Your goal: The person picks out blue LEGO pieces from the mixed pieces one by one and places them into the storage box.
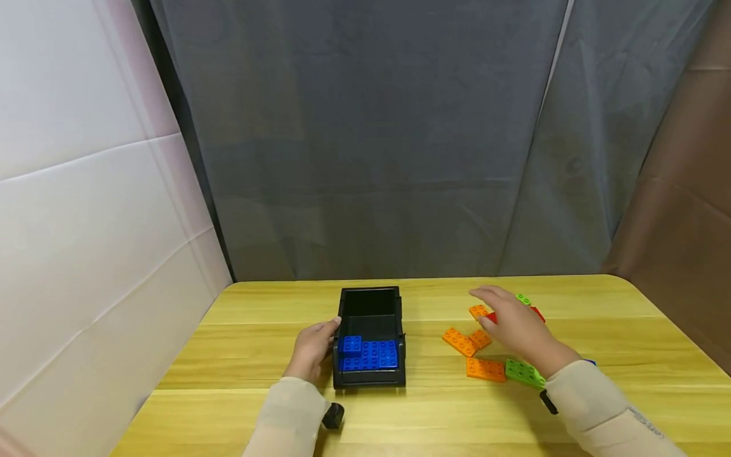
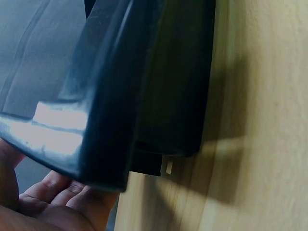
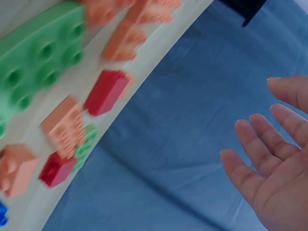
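Note:
A black open box (image 1: 371,327) stands at the middle of the table, with several blue building bricks (image 1: 378,355) in its near end. One smaller blue brick (image 1: 351,343) sits on top of them at the left. My left hand (image 1: 311,349) grips the box's left side; its fingers (image 2: 72,199) show below the edge in the left wrist view. Above the loose bricks at the right, my right hand (image 1: 516,324) hovers with fingers spread, holding nothing. Under and around it lie orange bricks (image 1: 485,369), a large green brick (image 1: 524,373) and red bricks (image 3: 107,92).
A small green brick (image 1: 523,298) lies behind the right hand, and part of a blue brick (image 1: 590,362) shows beside the right sleeve. The wooden table (image 1: 251,355) ends at a grey curtain (image 1: 365,158), with a white cloth wall (image 1: 103,190) on the left.

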Tool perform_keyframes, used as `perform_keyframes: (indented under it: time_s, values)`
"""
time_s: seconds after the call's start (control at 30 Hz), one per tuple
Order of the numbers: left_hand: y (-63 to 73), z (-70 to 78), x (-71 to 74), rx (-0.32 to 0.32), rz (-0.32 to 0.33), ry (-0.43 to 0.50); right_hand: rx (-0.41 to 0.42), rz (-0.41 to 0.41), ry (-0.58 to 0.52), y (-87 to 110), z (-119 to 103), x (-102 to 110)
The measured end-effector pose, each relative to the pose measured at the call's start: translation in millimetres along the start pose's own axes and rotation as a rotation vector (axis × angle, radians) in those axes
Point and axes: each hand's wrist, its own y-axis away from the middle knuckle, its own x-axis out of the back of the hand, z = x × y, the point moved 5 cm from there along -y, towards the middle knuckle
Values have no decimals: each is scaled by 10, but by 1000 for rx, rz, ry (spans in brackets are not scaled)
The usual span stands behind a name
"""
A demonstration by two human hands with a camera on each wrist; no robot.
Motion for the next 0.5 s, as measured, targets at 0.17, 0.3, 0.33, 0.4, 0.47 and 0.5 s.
perform_keyframes:
  time_s: [0.17, 0.3, 0.33, 0.4, 0.47, 0.5]
  values:
    - [9, -5, 4, 1, 1, -13, -52, -1, 15, 120, 196, 40]
    - [10, -9, 4, -2, 0, -12, -104, -24, 21, 201, 356, 73]
    - [10, -10, 4, -3, 0, -9, -115, -31, 24, 220, 394, 80]
    - [9, -12, 6, -10, 1, -3, -126, -43, 27, 259, 469, 93]
    - [4, -17, 11, -13, 4, -2, -134, -58, 31, 301, 544, 95]
    - [3, -17, 13, -15, 4, -3, -143, -68, 30, 325, 586, 91]
